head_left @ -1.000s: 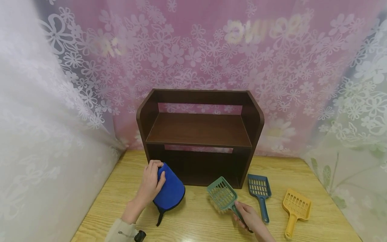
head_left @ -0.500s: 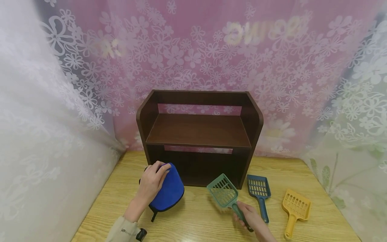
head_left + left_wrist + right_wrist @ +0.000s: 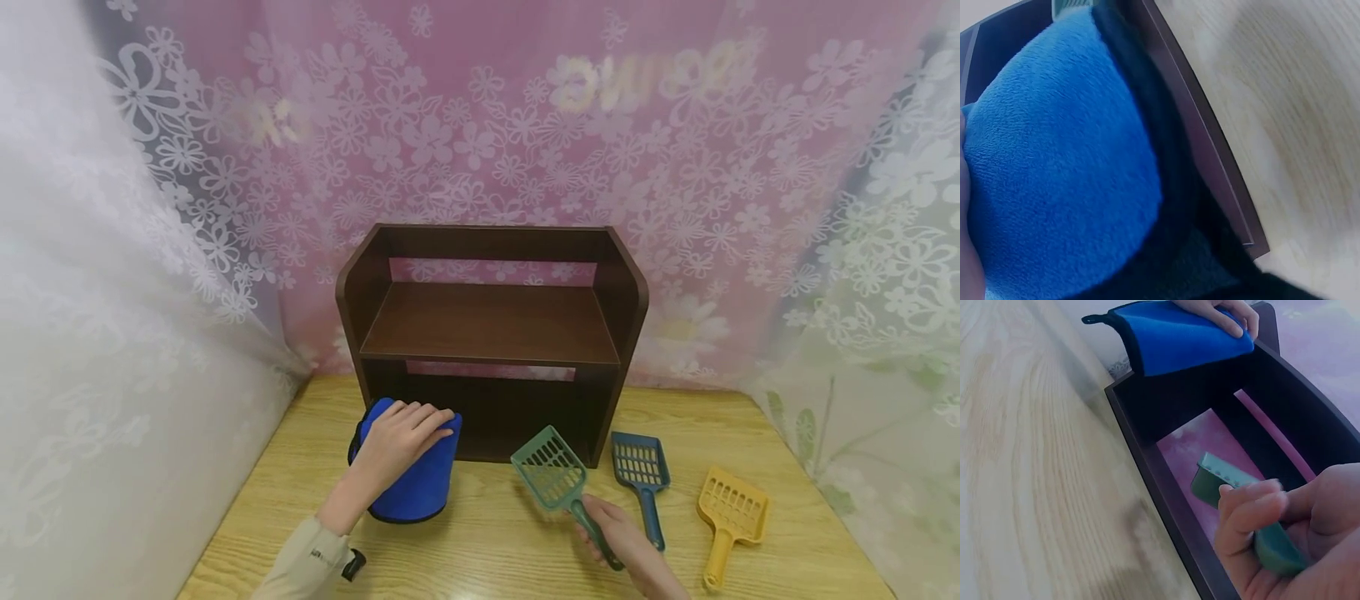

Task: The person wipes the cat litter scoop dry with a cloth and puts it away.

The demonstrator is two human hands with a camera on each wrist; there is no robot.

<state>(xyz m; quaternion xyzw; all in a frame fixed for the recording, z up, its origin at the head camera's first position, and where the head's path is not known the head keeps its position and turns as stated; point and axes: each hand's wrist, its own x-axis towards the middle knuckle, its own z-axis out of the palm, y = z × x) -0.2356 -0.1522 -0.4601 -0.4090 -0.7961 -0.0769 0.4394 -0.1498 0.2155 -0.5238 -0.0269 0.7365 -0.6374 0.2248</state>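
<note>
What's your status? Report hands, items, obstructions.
Left hand grips blue mitt at the shelf's lower opening. Right hand holds green scoop by its handle. Blue scoop and yellow scoop lie aside, nothing blocking.

A beige sleeve [image 3: 303, 560] is worn on the left arm, with small dark lettering printed near its cuff; a black device [image 3: 353, 564] is strapped at that wrist; both hands are bare; no sleeve is seen on the right forearm [image 3: 660, 579].
</note>
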